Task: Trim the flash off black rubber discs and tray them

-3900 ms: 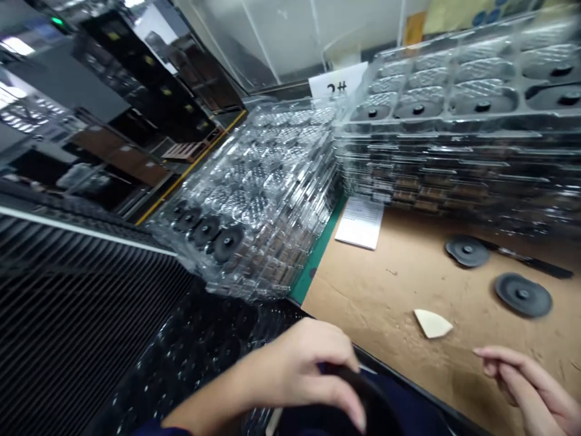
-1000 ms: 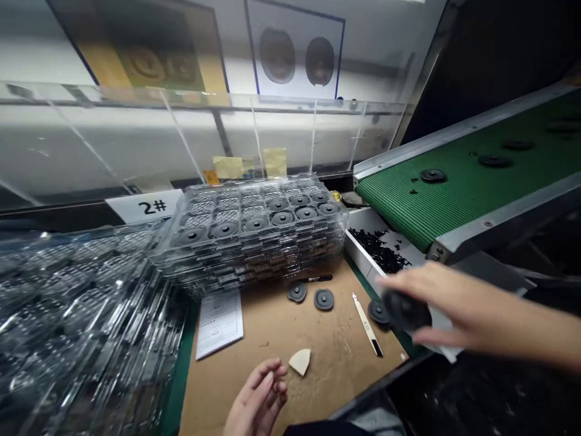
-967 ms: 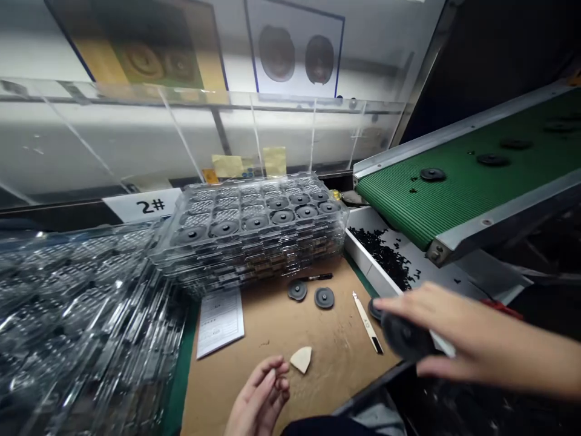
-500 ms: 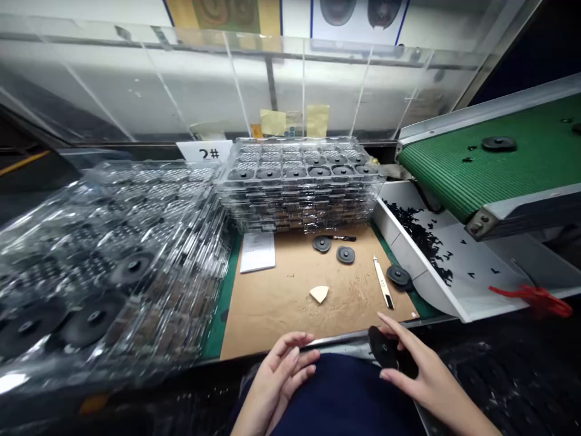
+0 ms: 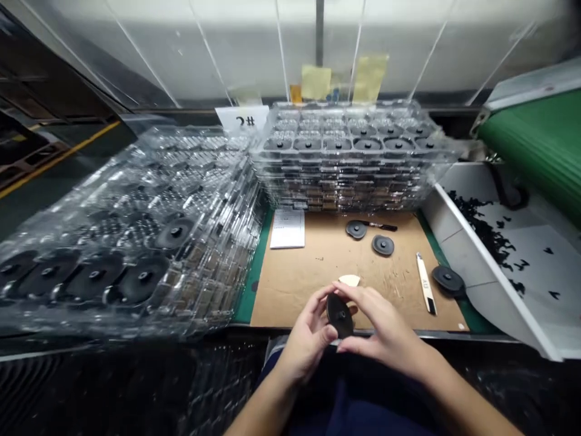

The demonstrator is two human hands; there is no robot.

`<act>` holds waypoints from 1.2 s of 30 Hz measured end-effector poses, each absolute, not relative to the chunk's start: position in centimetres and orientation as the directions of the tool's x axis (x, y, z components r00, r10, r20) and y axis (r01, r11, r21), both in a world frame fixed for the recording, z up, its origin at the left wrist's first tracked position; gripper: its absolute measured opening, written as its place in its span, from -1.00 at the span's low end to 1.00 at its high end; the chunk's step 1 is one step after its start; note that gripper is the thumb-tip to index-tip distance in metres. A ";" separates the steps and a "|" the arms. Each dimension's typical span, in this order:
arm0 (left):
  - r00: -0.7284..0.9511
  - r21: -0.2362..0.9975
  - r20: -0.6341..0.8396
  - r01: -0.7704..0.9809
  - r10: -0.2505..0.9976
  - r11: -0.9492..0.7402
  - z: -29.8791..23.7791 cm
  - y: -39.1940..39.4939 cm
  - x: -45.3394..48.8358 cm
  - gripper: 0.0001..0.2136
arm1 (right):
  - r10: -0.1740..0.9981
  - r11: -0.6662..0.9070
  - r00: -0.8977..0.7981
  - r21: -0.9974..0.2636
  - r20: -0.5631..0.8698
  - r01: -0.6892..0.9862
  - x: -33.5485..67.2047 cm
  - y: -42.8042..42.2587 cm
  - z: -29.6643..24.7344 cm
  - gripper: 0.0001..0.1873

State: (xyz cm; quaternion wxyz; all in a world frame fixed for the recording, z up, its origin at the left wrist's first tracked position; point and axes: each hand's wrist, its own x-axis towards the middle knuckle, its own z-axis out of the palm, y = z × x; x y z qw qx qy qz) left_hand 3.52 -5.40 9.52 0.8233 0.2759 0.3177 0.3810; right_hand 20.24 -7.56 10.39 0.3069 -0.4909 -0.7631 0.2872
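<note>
Standing nearly upright between the person's two hands, a dark disc (image 5: pixel 336 318) is held just in front of the near edge of the cardboard (image 5: pixel 295 284). Its visible long axis runs from top to bottom, the upper end leaning a little to the left; the face with the small central knob is turned to the camera and somewhat to the right. The left hand (image 5: pixel 311 334) pinches the disc at its left side, thumb on the lower part of the face and fingers curled behind. The right hand (image 5: pixel 384 318) curves around the other side, its foremost fingertips meeting at the top edge; its thumb lies by the lower edge, and whether it presses there cannot be told.

Half a second ago the disc was farther right, in the right hand alone, while the left hand was apart with its fingers loosely spread. Now both hands have come together around it. The pale wedge (image 5: pixel 348 280), bare to view then, is partly covered by the right fingers. The view has shifted as well: the green conveyor (image 5: pixel 540 148) shows only at the right border. The white tool (image 5: pixel 425 283) lies on the cardboard as before, pointing away from the person.
</note>
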 end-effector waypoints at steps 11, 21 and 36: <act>0.445 0.544 -0.483 -0.523 0.754 0.657 4.5 -1.2 2.7 -0.36 | 0.990 -0.074 0.131 -0.624 0.045 0.778 21.0 -5.8 2.9 -0.57; 0.370 0.525 -0.515 -0.577 0.773 0.626 1.2 1.9 4.1 -0.50 | 0.973 -0.225 0.117 -0.710 -0.198 0.668 21.7 -2.5 1.4 -0.68; 0.307 0.576 -0.527 -0.557 0.793 0.599 -0.4 1.8 4.6 -0.46 | 0.978 -0.209 0.087 -0.846 -0.191 0.491 18.8 0.6 3.2 -0.83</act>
